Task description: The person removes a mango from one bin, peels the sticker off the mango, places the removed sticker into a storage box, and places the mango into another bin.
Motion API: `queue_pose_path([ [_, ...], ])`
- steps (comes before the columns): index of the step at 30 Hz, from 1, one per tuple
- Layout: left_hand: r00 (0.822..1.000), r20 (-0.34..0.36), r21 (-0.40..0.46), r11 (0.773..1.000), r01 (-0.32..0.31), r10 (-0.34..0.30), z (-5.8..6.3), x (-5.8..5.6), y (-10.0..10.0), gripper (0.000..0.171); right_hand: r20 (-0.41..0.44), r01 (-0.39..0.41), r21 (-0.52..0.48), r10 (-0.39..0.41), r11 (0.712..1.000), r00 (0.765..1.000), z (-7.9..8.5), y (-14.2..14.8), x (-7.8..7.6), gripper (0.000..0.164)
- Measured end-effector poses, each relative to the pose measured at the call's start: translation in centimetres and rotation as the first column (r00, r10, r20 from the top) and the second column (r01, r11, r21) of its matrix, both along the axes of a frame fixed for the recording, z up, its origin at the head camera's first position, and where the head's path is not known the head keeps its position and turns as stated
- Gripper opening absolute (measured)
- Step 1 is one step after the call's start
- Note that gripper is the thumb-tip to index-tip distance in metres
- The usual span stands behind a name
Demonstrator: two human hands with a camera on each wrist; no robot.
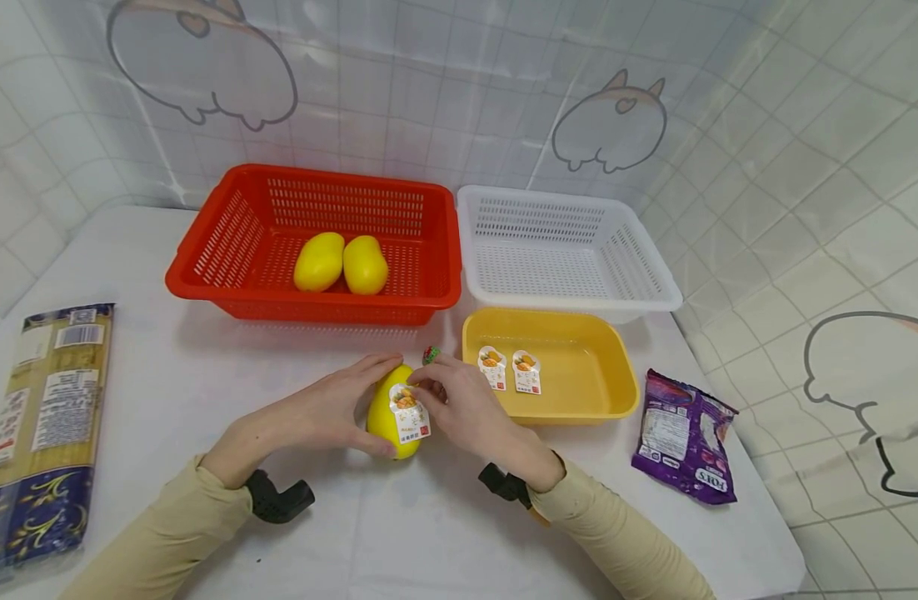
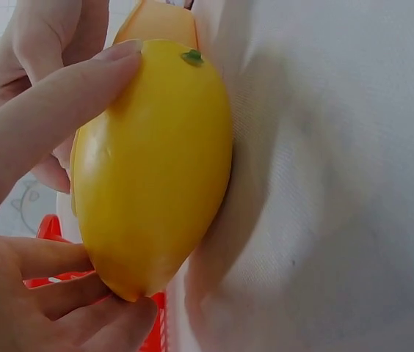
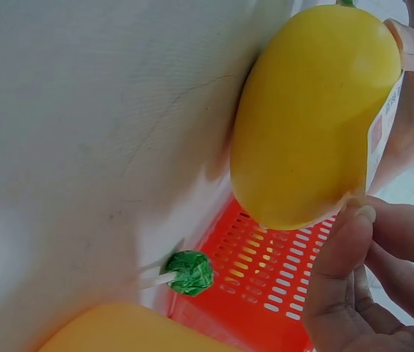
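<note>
A yellow mango (image 1: 381, 414) lies on the white-covered table, its small green stem end showing in the left wrist view. My left hand (image 1: 326, 414) grips it from the left, thumb at one end and fingers round the other. On the mango's upper side sits a white label sticker (image 1: 410, 419) with a mango picture and printed characters. Thumb and fingers of my right hand (image 1: 468, 407) pinch the sticker's far edge, seen close up in the right wrist view, where part of the sticker (image 3: 380, 136) stands off the curved skin.
Two mangoes lie in a red basket (image 1: 331, 306) at the back, beside a white basket (image 1: 564, 296). Two similar stickers (image 1: 526, 372) are in a yellow tray (image 1: 590, 375). A green-wrapped lollipop (image 3: 189, 273) lies nearby. A noodle pack (image 1: 50, 400) is left, a purple bag (image 1: 684, 437) right.
</note>
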State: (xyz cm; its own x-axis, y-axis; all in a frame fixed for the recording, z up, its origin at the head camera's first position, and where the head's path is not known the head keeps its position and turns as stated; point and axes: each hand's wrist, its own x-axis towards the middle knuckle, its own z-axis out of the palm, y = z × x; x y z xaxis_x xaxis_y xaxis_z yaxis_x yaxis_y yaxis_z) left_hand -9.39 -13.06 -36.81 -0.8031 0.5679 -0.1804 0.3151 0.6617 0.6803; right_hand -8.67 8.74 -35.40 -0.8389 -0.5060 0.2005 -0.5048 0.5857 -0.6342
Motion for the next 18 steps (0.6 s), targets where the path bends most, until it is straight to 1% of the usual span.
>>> queue_pose_path([
  [5,1.0,-0.004,-0.006,1.0,0.0,0.0,0.05,-0.01,0.03,0.116,-0.001,-0.004,-0.008,0.004,1.0,1.0,0.16,0.02,0.01,0.009],
  [13,1.0,-0.004,-0.005,1.0,0.004,-0.004,-0.03,-0.08,0.04,0.116,0.007,-0.011,0.017,0.011,1.0,1.0,0.23,0.09,-0.11,0.01],
  [18,1.0,-0.006,-0.003,1.0,0.011,-0.011,-0.08,-0.1,0.01,0.116,0.017,-0.014,0.016,0.014,1.0,1.0,0.22,0.12,-0.11,0.008],
])
